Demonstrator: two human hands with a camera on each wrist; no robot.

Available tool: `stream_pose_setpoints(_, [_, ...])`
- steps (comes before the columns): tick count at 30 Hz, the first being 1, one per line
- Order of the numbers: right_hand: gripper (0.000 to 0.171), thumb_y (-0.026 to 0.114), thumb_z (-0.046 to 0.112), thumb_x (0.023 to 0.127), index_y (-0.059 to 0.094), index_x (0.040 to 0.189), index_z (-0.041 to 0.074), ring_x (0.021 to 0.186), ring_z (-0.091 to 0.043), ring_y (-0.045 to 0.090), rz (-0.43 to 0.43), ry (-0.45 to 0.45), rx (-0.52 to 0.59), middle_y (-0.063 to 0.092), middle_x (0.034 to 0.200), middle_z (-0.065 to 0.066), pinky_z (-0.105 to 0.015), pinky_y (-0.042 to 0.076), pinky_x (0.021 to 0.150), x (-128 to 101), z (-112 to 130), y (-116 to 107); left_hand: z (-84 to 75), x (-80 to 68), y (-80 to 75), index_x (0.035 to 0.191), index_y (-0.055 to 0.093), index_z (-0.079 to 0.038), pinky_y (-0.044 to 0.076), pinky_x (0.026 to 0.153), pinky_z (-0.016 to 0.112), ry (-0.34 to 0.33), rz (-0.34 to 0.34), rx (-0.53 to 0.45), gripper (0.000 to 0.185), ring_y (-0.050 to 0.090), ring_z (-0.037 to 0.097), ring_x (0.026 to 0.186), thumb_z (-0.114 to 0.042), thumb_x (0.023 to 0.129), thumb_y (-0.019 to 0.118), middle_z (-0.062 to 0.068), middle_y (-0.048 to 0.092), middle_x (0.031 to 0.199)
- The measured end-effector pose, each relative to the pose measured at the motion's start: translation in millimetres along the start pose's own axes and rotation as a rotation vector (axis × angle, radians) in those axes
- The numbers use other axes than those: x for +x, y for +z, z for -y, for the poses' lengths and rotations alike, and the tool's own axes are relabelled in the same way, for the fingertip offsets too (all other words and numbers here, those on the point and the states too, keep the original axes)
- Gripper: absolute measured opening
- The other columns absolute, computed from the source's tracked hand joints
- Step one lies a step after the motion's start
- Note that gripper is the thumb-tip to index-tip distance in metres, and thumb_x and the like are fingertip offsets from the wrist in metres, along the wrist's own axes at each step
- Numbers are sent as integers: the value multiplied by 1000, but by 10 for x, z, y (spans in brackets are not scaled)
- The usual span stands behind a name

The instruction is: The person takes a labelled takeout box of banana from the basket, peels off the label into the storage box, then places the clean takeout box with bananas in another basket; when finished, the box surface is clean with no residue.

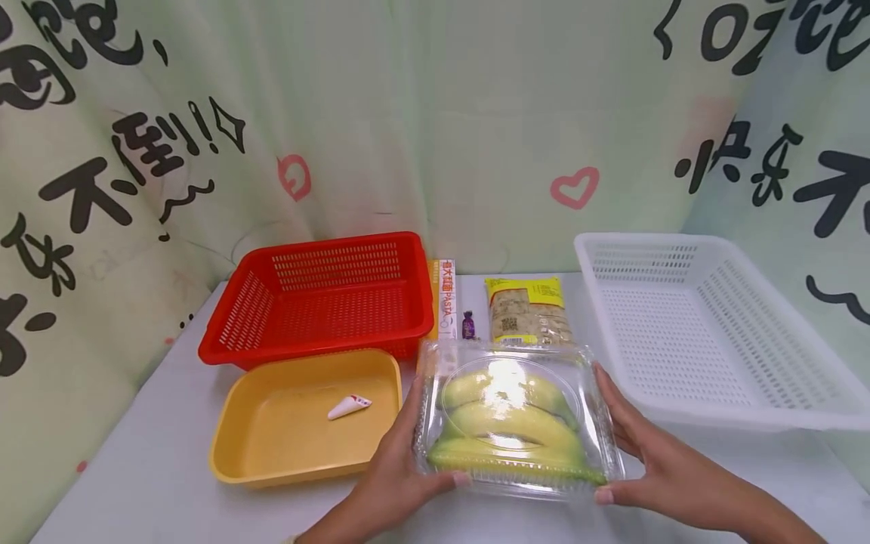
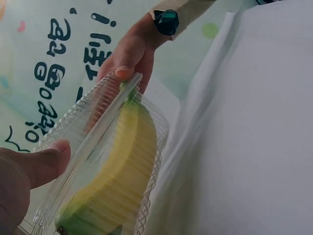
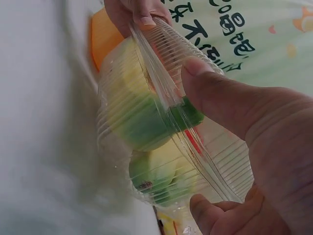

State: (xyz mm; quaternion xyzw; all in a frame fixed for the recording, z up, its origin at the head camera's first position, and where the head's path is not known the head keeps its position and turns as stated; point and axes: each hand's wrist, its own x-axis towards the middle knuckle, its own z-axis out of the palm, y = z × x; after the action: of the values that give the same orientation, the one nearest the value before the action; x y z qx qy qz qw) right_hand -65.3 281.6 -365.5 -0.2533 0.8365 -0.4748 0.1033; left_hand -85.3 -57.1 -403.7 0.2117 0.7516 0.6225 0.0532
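Observation:
A clear plastic clamshell box (image 1: pixel 516 483) with several yellow-green bananas (image 1: pixel 510 423) inside is held up by both hands above the white table, its lid down. My left hand (image 1: pixel 401 468) grips its left side, thumb at the near edge. On the opposite side my right hand (image 1: pixel 666 468) grips it, thumb near the front right corner. The left wrist view shows the box (image 2: pixel 102 127) tilted, with a banana (image 2: pixel 122 166) through the wall. In the right wrist view, green banana tips (image 3: pixel 151 171) press close to the clear side, and the right thumb (image 3: pixel 205 83) lies on the rim.
A red basket (image 1: pixel 326 344) stands back left, behind a yellow tray (image 1: pixel 299 472) holding a small white wrapped item (image 1: pixel 350 406). A white basket (image 1: pixel 680 412) is at right. Behind the box are a pasta pack (image 1: pixel 446 298), a small purple packet (image 1: pixel 468 325) and a yellow-topped bag (image 1: pixel 526 310).

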Motion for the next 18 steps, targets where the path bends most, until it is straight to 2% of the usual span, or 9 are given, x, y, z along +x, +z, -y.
stream_pose_setpoints(3, [116, 79, 11, 81, -9, 156, 20, 137, 3, 16, 4, -67, 21, -16, 160, -12, -9, 31, 99, 52, 15, -11, -47, 22, -30, 157, 4, -34, 32, 108, 27, -3, -24, -6, 124, 17, 13, 144, -16, 69, 90, -12, 7, 161])
stream_pose_setpoints(5, [116, 79, 7, 81, -9, 156, 18, 136, 9, 15, 4, -93, 29, -17, 160, -13, -9, 30, 100, 96, 27, -16, -129, 34, -54, 157, 4, -32, 38, 105, 29, 7, -30, -29, 125, 17, 15, 144, -10, 69, 89, -10, 5, 161])
stream_pose_setpoints(6, [116, 79, 7, 81, -9, 156, 18, 137, 9, 14, 5, -104, 25, -16, 160, -13, -9, 30, 100, 118, 36, -21, -154, 42, -68, 157, 4, -33, 39, 104, 28, 8, -35, -33, 125, 18, 15, 144, -8, 69, 89, -10, 5, 162])
stream_pose_setpoints(9, [117, 80, 12, 80, -8, 156, 19, 136, 6, 15, 2, -80, 3, -16, 161, -10, -10, 30, 100, 177, 73, -40, -214, 61, -109, 157, 5, -34, 49, 94, 30, 22, -33, -71, 125, 33, 21, 137, -2, 69, 88, -10, 9, 161])
stream_pose_setpoints(14, [117, 81, 23, 80, -7, 157, 23, 137, -5, 19, 4, -26, -21, -12, 162, -6, -11, 32, 99, 280, 132, -45, -207, 74, -191, 156, 7, -38, 52, 89, 31, 10, -58, -58, 125, 44, 23, 129, -5, 68, 89, -13, 18, 158])
stream_pose_setpoints(18, [118, 81, 28, 79, -8, 156, 25, 140, -28, 19, 11, -4, -21, -12, 162, -5, -11, 33, 99, 368, 177, -48, -207, 58, -241, 156, 7, -37, 50, 92, 28, -20, -92, -5, 123, 42, 22, 129, -10, 69, 89, -11, 23, 157])
